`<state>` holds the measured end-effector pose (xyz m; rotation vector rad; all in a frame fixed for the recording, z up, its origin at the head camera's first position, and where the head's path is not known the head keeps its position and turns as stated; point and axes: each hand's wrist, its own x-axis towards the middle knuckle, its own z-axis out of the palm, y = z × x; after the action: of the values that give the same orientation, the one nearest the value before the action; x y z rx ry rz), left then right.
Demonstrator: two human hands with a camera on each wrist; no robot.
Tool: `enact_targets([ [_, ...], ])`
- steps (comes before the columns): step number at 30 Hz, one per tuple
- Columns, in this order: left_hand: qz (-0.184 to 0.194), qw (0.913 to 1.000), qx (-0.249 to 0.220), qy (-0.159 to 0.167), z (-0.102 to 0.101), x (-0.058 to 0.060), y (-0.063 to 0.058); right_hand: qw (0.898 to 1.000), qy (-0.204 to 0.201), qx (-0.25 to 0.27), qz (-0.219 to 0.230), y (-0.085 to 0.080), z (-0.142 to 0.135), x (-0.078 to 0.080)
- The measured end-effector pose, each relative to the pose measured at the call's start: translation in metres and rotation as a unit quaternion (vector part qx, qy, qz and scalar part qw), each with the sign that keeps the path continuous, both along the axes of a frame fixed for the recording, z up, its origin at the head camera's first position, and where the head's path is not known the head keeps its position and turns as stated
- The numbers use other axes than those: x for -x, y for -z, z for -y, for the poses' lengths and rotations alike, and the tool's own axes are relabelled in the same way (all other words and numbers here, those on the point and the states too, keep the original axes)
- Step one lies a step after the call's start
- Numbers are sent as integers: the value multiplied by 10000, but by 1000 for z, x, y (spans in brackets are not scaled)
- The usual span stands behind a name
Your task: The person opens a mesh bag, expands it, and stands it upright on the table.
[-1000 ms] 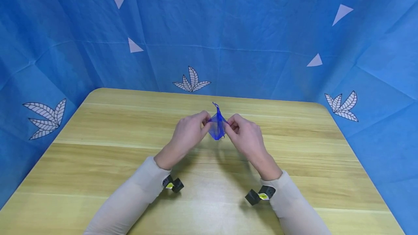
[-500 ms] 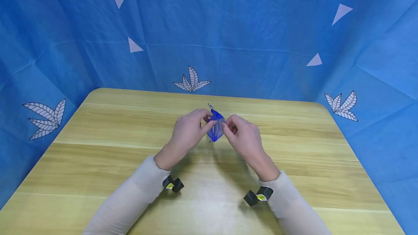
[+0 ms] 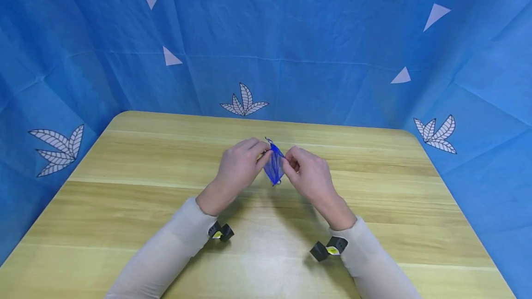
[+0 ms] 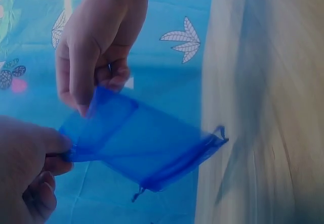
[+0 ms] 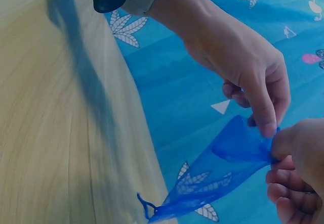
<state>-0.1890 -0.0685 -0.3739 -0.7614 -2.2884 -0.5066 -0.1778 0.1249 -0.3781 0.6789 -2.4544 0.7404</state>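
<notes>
A small sheer blue drawstring pouch (image 3: 274,166) hangs between both hands above the table. My left hand (image 3: 243,160) pinches one side of it between thumb and fingers. On the opposite side, my right hand (image 3: 311,172) pinches it with thumb and index finger. In the left wrist view, the pouch (image 4: 152,138) slants down from the fingertips, its gathered drawstring end lowest, with a cord loop (image 4: 220,132) sticking out at a corner. The mesh is see-through in the right wrist view, where the curtain's leaf print shows through the pouch (image 5: 212,163).
A light wood-grain table (image 3: 166,160) with rounded far corners lies beneath the hands. Behind and beside it hangs a blue curtain (image 3: 324,31) printed with leaves and white triangles. Each sleeve cuff carries a black wrist camera (image 3: 320,251).
My right hand has shifted slightly left, bringing the hands closer together. The pouch has turned between the fingers, and its upper cord loop now sits a little lower and further left.
</notes>
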Motion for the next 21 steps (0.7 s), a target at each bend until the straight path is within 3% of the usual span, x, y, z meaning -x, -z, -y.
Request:
enact_targets([
  [9, 53, 9998, -128, -166, 1, 2, 0, 9999, 76, 105, 113, -2, 1, -1],
  [15, 665, 9974, -110, -262, 1, 4, -2, 9985, -63, 247, 485, -4, -1, -1],
  [21, 1310, 9893, -637, -125, 5, 8, -4, 9938, 167, 648, 890, -6, -5, 1],
])
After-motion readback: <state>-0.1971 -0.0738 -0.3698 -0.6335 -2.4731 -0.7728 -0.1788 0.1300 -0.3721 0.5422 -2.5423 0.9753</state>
